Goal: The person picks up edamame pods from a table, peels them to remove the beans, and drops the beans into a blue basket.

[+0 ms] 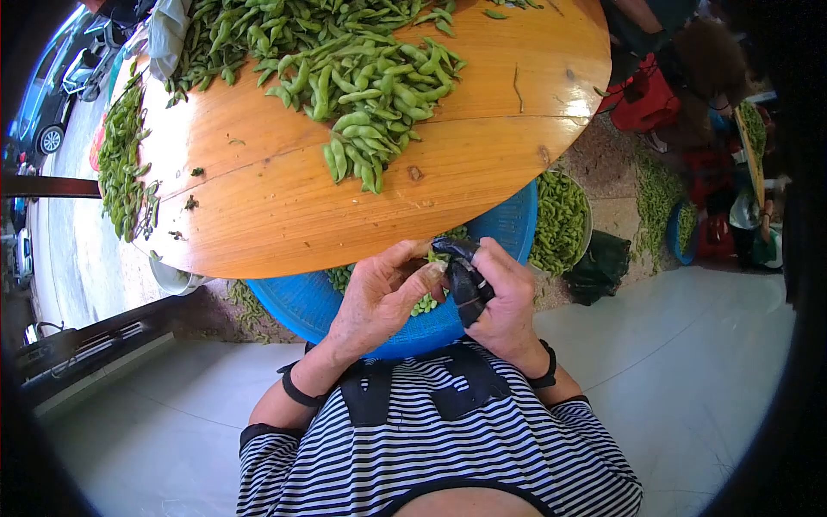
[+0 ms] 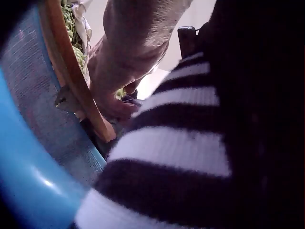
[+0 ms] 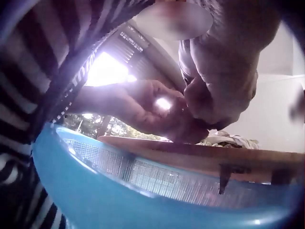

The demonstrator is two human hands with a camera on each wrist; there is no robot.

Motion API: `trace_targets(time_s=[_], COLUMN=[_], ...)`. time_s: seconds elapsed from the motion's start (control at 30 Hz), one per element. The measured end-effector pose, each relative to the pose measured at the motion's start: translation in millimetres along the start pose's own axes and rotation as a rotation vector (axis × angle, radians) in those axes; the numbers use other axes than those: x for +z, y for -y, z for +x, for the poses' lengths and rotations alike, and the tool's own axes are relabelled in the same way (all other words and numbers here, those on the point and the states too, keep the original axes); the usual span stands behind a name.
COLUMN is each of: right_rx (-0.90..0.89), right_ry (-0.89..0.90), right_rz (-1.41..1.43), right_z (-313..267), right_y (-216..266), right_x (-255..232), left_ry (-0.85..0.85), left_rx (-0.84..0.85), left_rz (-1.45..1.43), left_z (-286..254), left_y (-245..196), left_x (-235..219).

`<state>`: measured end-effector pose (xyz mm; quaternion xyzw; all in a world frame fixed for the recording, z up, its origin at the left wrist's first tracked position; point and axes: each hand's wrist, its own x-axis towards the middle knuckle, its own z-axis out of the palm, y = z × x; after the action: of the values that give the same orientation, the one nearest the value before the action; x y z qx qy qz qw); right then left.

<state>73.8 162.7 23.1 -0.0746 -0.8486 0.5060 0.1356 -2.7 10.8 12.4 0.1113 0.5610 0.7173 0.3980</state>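
In the head view both hands meet above a blue basket (image 1: 293,303) between the person's lap and the table edge. My left hand (image 1: 383,293) pinches a green soybean pod (image 1: 438,257) between thumb and fingers. From the other side my right hand (image 1: 504,297), with black coverings on its thumb and a finger, grips the same pod, which is mostly hidden by the fingertips. Below them, shelled green beans (image 1: 424,306) lie in the basket. The right wrist view shows the left hand (image 3: 143,107) and right hand (image 3: 219,90) together over the basket rim (image 3: 143,195).
A round wooden table (image 1: 284,185) reaches over the basket, bearing a big heap of pods (image 1: 370,95) and stripped stalks and pods (image 1: 125,164) at its left edge. A bucket of pods (image 1: 558,224) stands right of the basket, near a dark green bag (image 1: 599,267).
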Motion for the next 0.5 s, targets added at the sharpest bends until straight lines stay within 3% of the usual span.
trace_targets(time_s=[0.07,0.2,0.27,0.3,0.37,0.4,0.47,0.5], right_rx=[-0.092,-0.059,0.407,0.409,0.613,0.616,0.187,0.188], right_ry=[-0.056,0.000,0.153,0.155,0.227,0.229,0.100,0.102], right_rz=[-0.089,-0.004,0.434,0.433,0.786,0.786,0.223,0.223], right_z=[-1.8,-3.4,-3.2,-4.1,-5.9,-5.0,-0.9,-0.3], right_y=[3.3,-8.4,-7.9,-10.1,-14.0,-12.7,-7.3,-5.6], right_x=[2.9,-1.6,-10.3,-13.9,-18.4,-16.7,-10.0,-7.6], left_ry=[0.011,-0.007,0.046,0.045,0.105,0.103,0.077,0.076], left_rx=[0.010,0.015,-0.049,-0.050,-0.070,-0.072,-0.055,-0.057], left_rz=[0.142,0.074,0.056,0.054,-0.063,-0.065,-0.234,-0.235], left_z=[0.4,0.1,-0.7,0.0,1.5,1.4,1.3,1.0], left_y=[3.6,-3.3,-4.1,-3.7,-0.6,2.7,8.8,9.3], left_x=[-3.0,-4.9,-12.4,-14.9,-19.0,-18.8,-16.2,-14.7])
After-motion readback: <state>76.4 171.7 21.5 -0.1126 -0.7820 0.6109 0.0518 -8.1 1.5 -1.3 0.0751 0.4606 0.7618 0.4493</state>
